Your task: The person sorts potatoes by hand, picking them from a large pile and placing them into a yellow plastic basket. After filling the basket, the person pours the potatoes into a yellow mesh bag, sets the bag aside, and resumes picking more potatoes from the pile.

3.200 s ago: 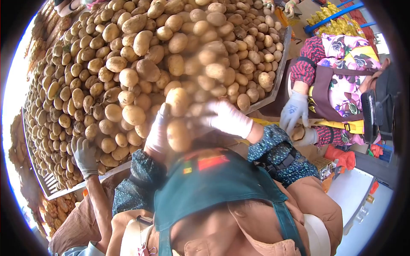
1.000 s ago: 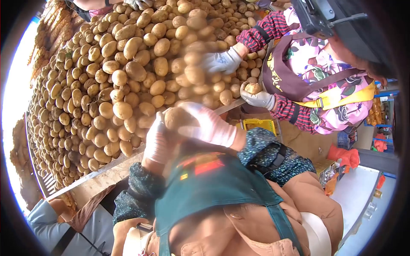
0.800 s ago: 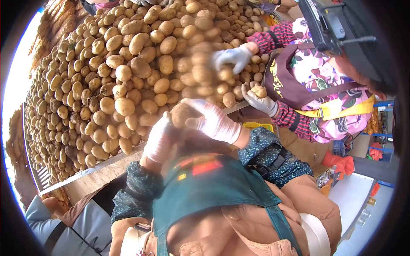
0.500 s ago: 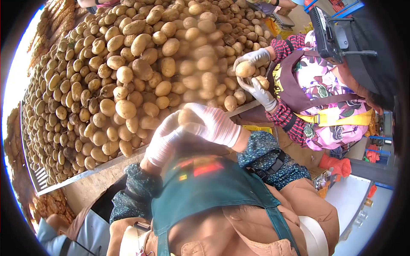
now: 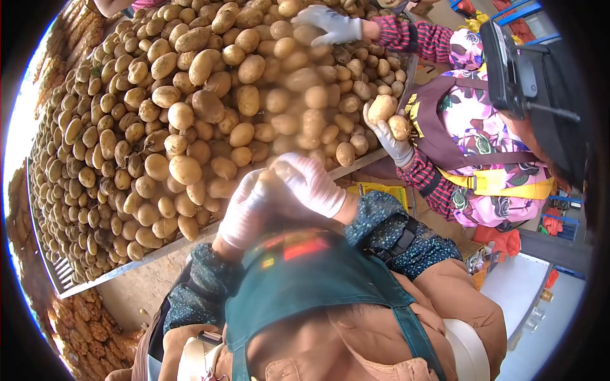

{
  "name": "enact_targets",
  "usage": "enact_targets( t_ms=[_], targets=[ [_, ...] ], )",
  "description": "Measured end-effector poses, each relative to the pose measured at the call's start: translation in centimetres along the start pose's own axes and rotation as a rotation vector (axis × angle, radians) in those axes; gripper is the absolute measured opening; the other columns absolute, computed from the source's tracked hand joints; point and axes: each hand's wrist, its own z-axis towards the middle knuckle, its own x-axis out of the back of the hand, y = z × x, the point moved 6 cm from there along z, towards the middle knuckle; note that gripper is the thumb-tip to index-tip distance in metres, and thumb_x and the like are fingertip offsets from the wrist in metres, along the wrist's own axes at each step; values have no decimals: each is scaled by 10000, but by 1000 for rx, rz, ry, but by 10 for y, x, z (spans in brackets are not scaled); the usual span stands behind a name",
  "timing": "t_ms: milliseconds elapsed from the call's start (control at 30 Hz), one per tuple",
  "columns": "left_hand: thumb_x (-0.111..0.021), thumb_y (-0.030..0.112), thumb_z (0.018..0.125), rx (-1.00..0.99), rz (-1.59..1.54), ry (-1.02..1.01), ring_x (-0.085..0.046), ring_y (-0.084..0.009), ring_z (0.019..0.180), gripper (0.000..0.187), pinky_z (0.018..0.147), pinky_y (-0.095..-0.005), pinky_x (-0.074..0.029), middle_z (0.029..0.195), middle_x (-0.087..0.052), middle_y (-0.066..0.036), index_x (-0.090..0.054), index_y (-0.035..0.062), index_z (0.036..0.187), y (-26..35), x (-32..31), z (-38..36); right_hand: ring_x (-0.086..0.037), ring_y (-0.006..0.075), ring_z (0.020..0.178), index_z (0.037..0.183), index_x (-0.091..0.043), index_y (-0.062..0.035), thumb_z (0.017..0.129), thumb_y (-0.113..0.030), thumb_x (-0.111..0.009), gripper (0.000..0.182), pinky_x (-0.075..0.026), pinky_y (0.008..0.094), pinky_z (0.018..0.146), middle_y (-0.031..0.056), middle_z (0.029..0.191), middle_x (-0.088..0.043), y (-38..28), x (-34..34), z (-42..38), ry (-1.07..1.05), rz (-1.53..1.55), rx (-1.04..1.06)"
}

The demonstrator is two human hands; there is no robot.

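In white gloves with faint pink stripes, my two hands meet above the near edge of a large potato heap [image 5: 210, 101]. Between my fingertips is a potato [image 5: 269, 180], partly covered by the gloves and slightly blurred. My left hand [image 5: 243, 209] is closed around its left side. My right hand [image 5: 312, 185] curls over from the right, its fingers bent against the same potato. The heap's potatoes are tan, some dusted with darker soil. A smear on the lens blurs the ones just beyond my hands.
At the right, a co-worker in a floral top holds two potatoes [image 5: 383, 108] in one grey-gloved hand [image 5: 393, 143]; the other glove [image 5: 333, 26] reaches over the heap. A metal table rim [image 5: 136, 265] runs along the near side. Filled net sacks [image 5: 89, 330] stand at the lower left.
My hands stay together around the potato, turning it slightly and shifting a little left. The co-worker's upper hand has moved from the held potatoes out to the far part of the heap.
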Motion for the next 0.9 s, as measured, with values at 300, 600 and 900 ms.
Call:
enact_targets(
  t_ms=[300, 600, 900],
  targets=[
    [-634, 381, 988, -13, -331, 5, -537, -307, 1284, 624, 1068, -534, -460, 1396, -519, -147, -411, 48, 1467, 8, 11, -2, -675, 190, 945, 1217, -616, -21, 946, -392, -704, 468, -533, 330, 837, 116, 1038, -699, 26, -18, -11, -54, 83, -108],
    [-526, 528, 1021, -110, 301, -22, -662, -166, 789, 696, 658, -277, -541, 1097, -639, -102, -353, 47, 1493, -10, 37, -5, -668, 374, 1027, 1265, -601, -57, 889, -495, -701, 586, -540, 439, 860, 183, 1130, -677, 33, -38, -16, -88, -120, 139],
    [-456, 581, 1029, -103, 388, 48, -573, -135, 618, 694, 564, -265, -479, 903, -648, -90, -392, 44, 1463, -26, 43, -4, -666, 405, 828, 1037, -664, -83, 1012, -344, -553, 285, -522, 477, 708, 191, 928, -695, 32, -36, -12, 18, -255, 44]
  ],
)
